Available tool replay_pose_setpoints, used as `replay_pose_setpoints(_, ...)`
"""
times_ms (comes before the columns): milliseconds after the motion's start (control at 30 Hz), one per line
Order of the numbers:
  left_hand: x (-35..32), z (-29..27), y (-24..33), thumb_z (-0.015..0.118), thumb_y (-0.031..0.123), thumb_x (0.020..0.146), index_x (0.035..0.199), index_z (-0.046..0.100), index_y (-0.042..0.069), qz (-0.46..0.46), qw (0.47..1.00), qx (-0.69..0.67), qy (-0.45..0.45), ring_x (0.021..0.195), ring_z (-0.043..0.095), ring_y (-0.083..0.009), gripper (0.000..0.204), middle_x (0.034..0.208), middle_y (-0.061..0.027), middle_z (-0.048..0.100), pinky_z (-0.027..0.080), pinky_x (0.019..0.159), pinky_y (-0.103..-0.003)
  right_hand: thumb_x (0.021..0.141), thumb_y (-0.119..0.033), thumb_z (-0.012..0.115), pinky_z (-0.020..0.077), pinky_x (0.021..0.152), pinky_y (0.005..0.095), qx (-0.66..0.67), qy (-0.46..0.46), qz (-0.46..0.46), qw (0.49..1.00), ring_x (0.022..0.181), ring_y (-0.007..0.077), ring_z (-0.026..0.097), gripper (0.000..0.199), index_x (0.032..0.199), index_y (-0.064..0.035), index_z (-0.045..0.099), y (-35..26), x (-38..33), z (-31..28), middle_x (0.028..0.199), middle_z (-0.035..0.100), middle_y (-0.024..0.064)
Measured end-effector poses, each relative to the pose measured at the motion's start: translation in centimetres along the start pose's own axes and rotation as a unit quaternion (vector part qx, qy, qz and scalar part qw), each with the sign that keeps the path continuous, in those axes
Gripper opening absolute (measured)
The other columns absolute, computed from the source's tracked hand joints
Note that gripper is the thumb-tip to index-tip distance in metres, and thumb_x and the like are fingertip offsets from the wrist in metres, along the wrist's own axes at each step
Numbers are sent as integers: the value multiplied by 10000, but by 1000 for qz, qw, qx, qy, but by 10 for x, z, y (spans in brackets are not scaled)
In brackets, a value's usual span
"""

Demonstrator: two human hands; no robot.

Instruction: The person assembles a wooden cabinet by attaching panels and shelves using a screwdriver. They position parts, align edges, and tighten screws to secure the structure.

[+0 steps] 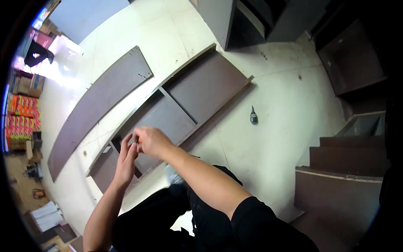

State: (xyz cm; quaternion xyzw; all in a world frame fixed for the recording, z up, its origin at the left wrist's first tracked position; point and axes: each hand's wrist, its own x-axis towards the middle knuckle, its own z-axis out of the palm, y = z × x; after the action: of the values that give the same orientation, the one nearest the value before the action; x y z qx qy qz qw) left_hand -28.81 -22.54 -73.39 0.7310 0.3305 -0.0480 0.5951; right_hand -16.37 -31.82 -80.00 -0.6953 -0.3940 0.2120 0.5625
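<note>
My right hand (153, 142) is pinched nearly closed around a small orange piece (140, 140), too hidden to identify; my left hand (125, 159) meets it with fingers half curled, though I cannot tell whether they grip too; both are above the brown frame (205, 80), towards its lower-left end. If my fingertips slip, I think the piece could fall inside the frame or bounce past its long edge onto the floor (285, 109); the dark pointed tool (253, 116), near the frame's right-hand corner, could roll underfoot if I stepped there.
</note>
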Motion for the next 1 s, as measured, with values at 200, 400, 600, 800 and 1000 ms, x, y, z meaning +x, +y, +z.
replay_pose_setpoints(200,131,53,-64,447,432,1037,1384,453,14,-77,978,123,-152,1213,554,-341,543,1316,-202,578,412,1045,-419,762,-157,741,547,734,443,-89,150,185,967,818,365,671,223,892,-33,609,54,-19,-90,833,684,164)
replay_pose_setpoints(400,224,108,-168,516,288,978,1435,381,-9,100,858,495,99,1366,378,-456,561,1489,-291,372,332,1131,-472,794,-160,712,552,746,405,-53,234,316,918,835,346,688,212,930,-23,625,119,-67,-221,882,697,174)
replay_pose_setpoints(600,245,185,-184,520,264,952,1530,268,58,14,822,532,203,1504,143,-356,662,1617,-199,178,133,1207,-513,810,-178,701,550,672,350,-75,334,525,779,716,218,674,233,924,3,612,230,-149,-328,833,699,120)
replay_pose_setpoints(800,246,182,-191,468,353,935,1534,264,62,44,806,533,253,1505,158,-335,696,1617,-172,200,118,1205,-499,813,-138,664,494,484,301,-34,229,602,764,558,137,579,201,943,-1,594,291,-131,-436,742,633,70)
replay_pose_setpoints(1000,247,180,-193,453,364,928,1520,268,35,32,805,536,252,1500,153,-366,702,1606,-207,197,121,1198,-509,795,-85,608,431,453,303,-32,291,523,801,478,147,521,135,673,-40,573,396,-48,-487,586,548,42)
